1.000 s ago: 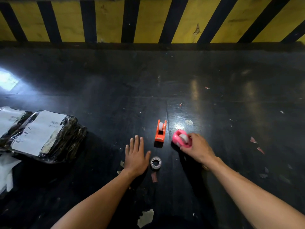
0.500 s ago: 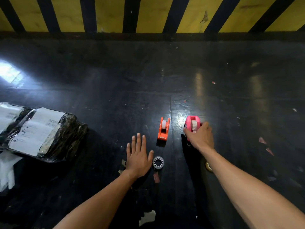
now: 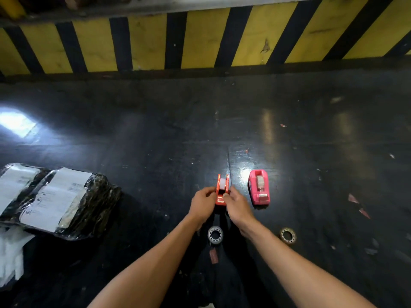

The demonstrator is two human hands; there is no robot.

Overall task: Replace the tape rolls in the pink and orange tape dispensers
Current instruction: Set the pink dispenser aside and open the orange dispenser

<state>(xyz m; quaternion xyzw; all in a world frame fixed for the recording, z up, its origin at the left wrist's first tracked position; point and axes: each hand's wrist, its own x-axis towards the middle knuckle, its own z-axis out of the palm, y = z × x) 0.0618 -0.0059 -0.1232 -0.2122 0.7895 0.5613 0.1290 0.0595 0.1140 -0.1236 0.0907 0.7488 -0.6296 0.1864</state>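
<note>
The orange tape dispenser (image 3: 222, 189) stands on the dark floor with a pale roll in its cradle. My left hand (image 3: 202, 203) grips its left side and my right hand (image 3: 237, 205) grips its right side near the cutter end. The pink tape dispenser (image 3: 259, 186) stands free to the right with a roll inside it. A loose clear tape roll (image 3: 215, 234) lies flat between my forearms. A second ring, brownish (image 3: 287, 235), lies to the right of my right forearm.
Two black wrapped parcels with white labels (image 3: 55, 200) lie at the left, with white paper (image 3: 11, 258) below them. A yellow and black striped kerb (image 3: 200, 41) runs along the far side. Small scraps litter the floor (image 3: 311, 130) at the right.
My right hand has let go of the pink dispenser, which now stands upright, and moved left. My left hand has lifted off the floor. Both hands now grip the orange dispenser.
</note>
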